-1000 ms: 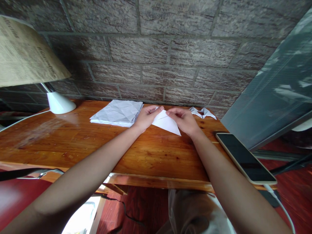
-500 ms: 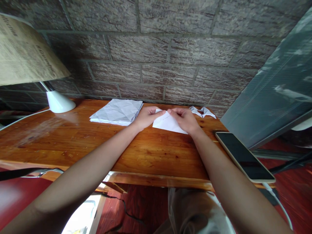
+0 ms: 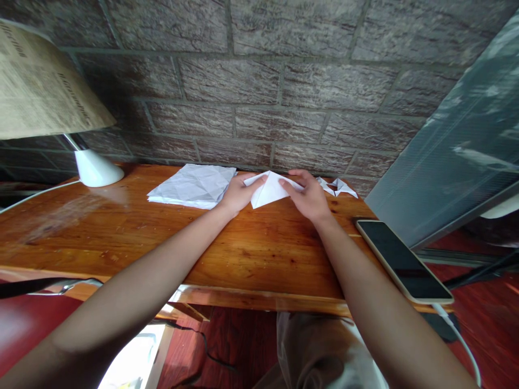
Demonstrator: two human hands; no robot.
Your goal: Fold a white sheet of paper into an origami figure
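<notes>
A white folded sheet of paper [image 3: 271, 190] is held up just above the wooden table [image 3: 247, 251], with a peak at its top and a point hanging down at the lower left. My left hand [image 3: 239, 193] pinches its left side, thumb on the front and fingers mostly hidden behind. On the other side my right hand [image 3: 308, 195] has its thumb on the paper's right part, and its index finger sticks out above. Left of my left hand lies a stack of creased white paper [image 3: 190, 186]. Small folded paper pieces [image 3: 344, 188] rest beyond my right hand.
A lamp with a white base [image 3: 98, 168] and a printed shade [image 3: 44, 89] stands at the left. A phone [image 3: 403, 262] with a white cable [image 3: 460, 335] plugged in lies at the right edge. The brick wall [image 3: 259, 81] runs along the table's back.
The folded paper has turned in my hands: its flat lower edge now shows as a point at the lower left. My hands have moved slightly apart, and my right index finger has lifted.
</notes>
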